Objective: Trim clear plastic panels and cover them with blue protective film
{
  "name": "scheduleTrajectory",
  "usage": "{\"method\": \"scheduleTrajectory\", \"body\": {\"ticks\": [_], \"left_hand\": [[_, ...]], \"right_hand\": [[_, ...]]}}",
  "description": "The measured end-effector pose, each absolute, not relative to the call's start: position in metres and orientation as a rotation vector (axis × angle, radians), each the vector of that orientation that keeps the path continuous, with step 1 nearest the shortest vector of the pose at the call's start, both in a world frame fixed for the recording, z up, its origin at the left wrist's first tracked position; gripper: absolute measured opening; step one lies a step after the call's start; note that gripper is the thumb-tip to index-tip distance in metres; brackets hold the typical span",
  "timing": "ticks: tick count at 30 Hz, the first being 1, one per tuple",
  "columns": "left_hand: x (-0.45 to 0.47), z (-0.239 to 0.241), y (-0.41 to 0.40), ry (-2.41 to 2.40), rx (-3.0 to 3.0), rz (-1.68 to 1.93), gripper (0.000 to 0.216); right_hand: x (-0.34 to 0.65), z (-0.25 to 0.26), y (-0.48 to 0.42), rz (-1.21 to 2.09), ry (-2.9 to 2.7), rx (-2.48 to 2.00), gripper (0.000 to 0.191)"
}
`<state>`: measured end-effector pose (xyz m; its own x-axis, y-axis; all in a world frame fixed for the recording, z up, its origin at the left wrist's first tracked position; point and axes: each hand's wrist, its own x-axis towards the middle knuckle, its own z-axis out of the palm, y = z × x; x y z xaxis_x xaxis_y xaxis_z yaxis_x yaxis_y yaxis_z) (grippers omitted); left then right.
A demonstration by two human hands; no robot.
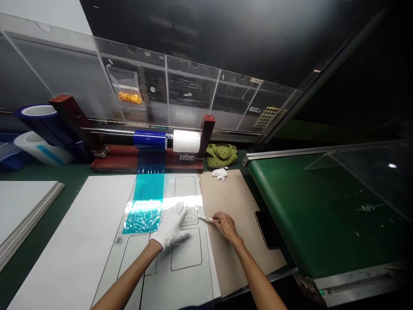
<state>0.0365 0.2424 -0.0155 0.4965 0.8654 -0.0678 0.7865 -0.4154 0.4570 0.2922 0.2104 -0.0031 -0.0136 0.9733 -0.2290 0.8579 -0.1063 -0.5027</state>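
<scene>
Our right fingers (218, 215) pinch a slim tool (206, 219) crosswise, tip jutting left beyond them; our left fingers (178, 210) lie outstretched.

The teal film (149, 186) looks glossy plastic, the glove (171, 224) cloth.

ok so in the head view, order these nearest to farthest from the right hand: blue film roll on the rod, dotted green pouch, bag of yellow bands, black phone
1. Black phone: just right of the right hand
2. Dotted green pouch: straight ahead
3. Blue film roll: ahead and left
4. Bag of yellow bands: farthest, upper left
</scene>
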Motion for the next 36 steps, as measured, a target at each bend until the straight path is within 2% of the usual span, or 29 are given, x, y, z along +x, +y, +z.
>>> {"method": "scheduleTrajectory", "body": {"ticks": [6, 8, 12, 14, 17, 23, 29, 36], "left_hand": [[0.035, -0.029, 0.248, 1.311, 2.405, 0.26, 0.099], [0.035, -0.033, 0.25, 1.309, 2.443, 0.308, 0.088], [0.037, -0.04, 0.257, 1.325, 2.518, 0.431, 0.047], [0.038, -0.042, 0.254, 1.309, 2.561, 0.488, 0.042], [0.036, -0.042, 0.23, 1.261, 2.623, 0.576, 0.046], [0.031, -0.035, 0.129, 1.227, 2.723, 0.699, 0.064], [0.026, -0.032, 0.038, 1.235, 2.794, 0.563, 0.078], [0.029, -0.054, -0.014, 1.205, 2.865, 0.541, 0.072]], "right_hand": [[0.29, -0.008, 0.215, 0.956, -1.871, -1.929, 0.017], [0.291, -0.01, 0.216, 1.019, -1.833, -1.884, 0.017], [0.299, -0.015, 0.213, 1.08, -1.756, -1.838, 0.02], [0.308, -0.015, 0.207, 1.048, -1.711, -1.854, 0.022], [0.327, -0.014, 0.189, 0.908, -1.618, -1.913, 0.025], [0.358, -0.01, 0.128, 0.711, -1.538, -1.921, 0.034], [0.355, 0.004, 0.078, 0.799, -1.593, -1.862, 0.032], [0.343, 0.042, 0.043, 0.983, -1.741, -1.739, 0.029]]}}
